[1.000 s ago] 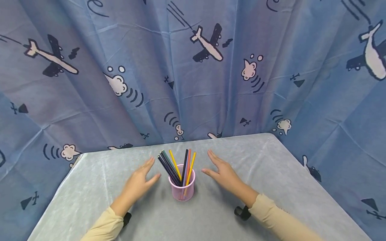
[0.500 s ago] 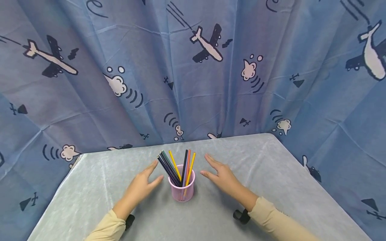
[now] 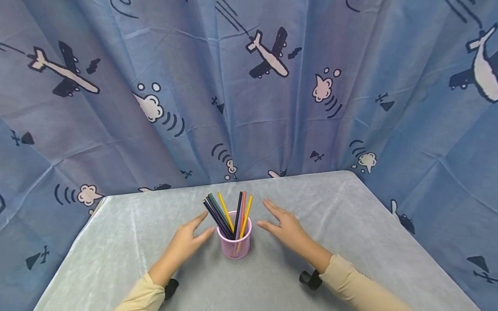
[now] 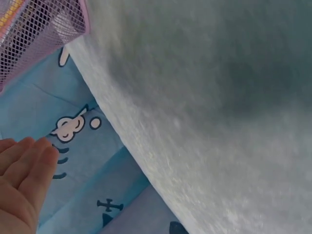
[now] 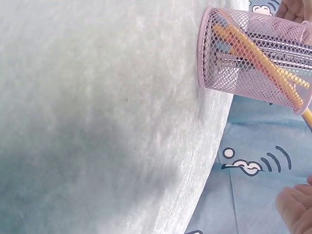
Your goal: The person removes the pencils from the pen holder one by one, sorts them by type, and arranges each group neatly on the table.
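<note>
A pink mesh pencil cup (image 3: 235, 248) stands upright on the table in the head view. Several pencils (image 3: 218, 216) lean in it, dark ones to the left, yellow, black and orange ones to the right. My left hand (image 3: 183, 242) is just left of the cup, fingers straight and thumb spread, holding nothing. On the other side, a small gap from the cup, my right hand (image 3: 288, 228) holds nothing, its fingers extended. Both wrist views show the mesh cup (image 5: 253, 58) apart from the near fingers (image 4: 36, 175).
A pale grey cloth covers the table (image 3: 350, 242). Behind it hangs a blue curtain (image 3: 272, 108) printed with planes. Each wrist carries a small black camera mount (image 3: 310, 280).
My left hand has moved right, closer to the cup. The right hand has shifted slightly left. Cup and pencils stay in place.
</note>
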A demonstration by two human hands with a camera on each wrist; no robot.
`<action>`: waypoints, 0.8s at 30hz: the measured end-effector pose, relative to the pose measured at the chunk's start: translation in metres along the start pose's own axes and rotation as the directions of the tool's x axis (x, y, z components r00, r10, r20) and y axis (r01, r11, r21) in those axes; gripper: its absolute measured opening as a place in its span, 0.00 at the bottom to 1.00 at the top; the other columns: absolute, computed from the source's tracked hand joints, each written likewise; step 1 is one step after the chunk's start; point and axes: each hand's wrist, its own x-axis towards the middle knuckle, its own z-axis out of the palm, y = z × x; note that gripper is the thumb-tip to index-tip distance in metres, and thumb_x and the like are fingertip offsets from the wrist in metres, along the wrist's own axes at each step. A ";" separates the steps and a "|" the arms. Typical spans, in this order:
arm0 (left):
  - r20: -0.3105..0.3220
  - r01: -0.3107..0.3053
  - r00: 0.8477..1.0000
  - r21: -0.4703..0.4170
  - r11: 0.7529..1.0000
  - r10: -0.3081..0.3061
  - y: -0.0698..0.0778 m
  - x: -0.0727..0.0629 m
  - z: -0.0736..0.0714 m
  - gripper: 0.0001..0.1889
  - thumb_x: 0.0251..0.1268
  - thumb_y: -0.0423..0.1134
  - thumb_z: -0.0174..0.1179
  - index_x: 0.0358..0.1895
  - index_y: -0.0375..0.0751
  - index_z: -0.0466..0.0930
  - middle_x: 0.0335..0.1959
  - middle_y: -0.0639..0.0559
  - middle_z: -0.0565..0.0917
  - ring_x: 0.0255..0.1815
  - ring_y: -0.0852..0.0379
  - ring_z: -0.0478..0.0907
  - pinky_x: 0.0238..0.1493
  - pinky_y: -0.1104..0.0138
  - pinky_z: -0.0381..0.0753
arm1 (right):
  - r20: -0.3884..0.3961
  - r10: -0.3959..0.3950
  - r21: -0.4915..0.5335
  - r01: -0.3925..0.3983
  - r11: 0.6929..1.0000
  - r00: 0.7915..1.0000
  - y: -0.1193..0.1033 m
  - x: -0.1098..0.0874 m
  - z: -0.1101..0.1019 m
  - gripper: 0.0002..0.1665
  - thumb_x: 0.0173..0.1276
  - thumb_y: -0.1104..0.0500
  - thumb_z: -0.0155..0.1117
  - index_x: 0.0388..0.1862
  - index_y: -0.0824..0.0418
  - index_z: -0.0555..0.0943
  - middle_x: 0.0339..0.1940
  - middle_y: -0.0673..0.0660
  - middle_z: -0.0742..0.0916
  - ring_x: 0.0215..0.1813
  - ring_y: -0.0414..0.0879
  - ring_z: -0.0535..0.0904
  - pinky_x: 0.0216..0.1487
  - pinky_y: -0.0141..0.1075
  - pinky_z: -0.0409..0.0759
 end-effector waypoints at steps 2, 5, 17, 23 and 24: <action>-0.005 0.000 1.000 -0.039 0.999 0.000 0.001 0.001 0.002 0.31 0.67 0.47 0.64 0.69 0.35 0.72 0.65 0.36 0.78 0.62 0.36 0.78 0.66 0.48 0.77 | -0.007 -0.006 0.009 0.006 1.000 1.000 0.001 0.000 0.001 0.43 0.69 0.44 0.65 0.76 0.60 0.64 0.77 0.59 0.67 0.77 0.58 0.64 0.76 0.54 0.65; -0.009 0.002 1.000 -0.115 0.993 -0.003 0.002 0.003 0.006 0.29 0.66 0.44 0.65 0.66 0.32 0.74 0.62 0.35 0.80 0.61 0.37 0.79 0.63 0.51 0.80 | -0.015 -0.013 0.025 0.014 1.000 1.000 0.001 0.001 0.002 0.42 0.68 0.45 0.67 0.75 0.61 0.65 0.77 0.59 0.68 0.76 0.57 0.65 0.75 0.53 0.66; 0.000 0.100 0.994 -0.324 0.941 -0.106 0.006 0.001 0.019 0.26 0.65 0.41 0.66 0.63 0.31 0.77 0.61 0.34 0.81 0.62 0.39 0.79 0.58 0.56 0.84 | -0.020 -0.007 0.121 0.009 0.993 1.000 -0.002 0.000 0.008 0.40 0.66 0.52 0.70 0.73 0.63 0.68 0.76 0.60 0.70 0.75 0.55 0.67 0.70 0.47 0.72; -0.010 0.125 0.990 -0.380 0.917 -0.139 0.006 -0.001 0.023 0.25 0.64 0.41 0.67 0.61 0.32 0.78 0.60 0.36 0.82 0.62 0.40 0.80 0.61 0.54 0.81 | -0.050 -0.004 0.176 0.012 0.984 0.999 -0.003 0.001 0.013 0.37 0.66 0.57 0.70 0.71 0.67 0.70 0.73 0.63 0.73 0.71 0.59 0.72 0.69 0.47 0.74; -0.011 0.128 0.990 -0.396 0.909 -0.144 0.006 -0.001 0.024 0.24 0.64 0.41 0.67 0.61 0.32 0.78 0.60 0.36 0.82 0.61 0.40 0.80 0.61 0.54 0.81 | -0.056 -0.005 0.184 0.015 0.983 0.998 -0.003 0.002 0.013 0.37 0.66 0.58 0.70 0.70 0.68 0.70 0.73 0.64 0.73 0.70 0.59 0.73 0.68 0.46 0.74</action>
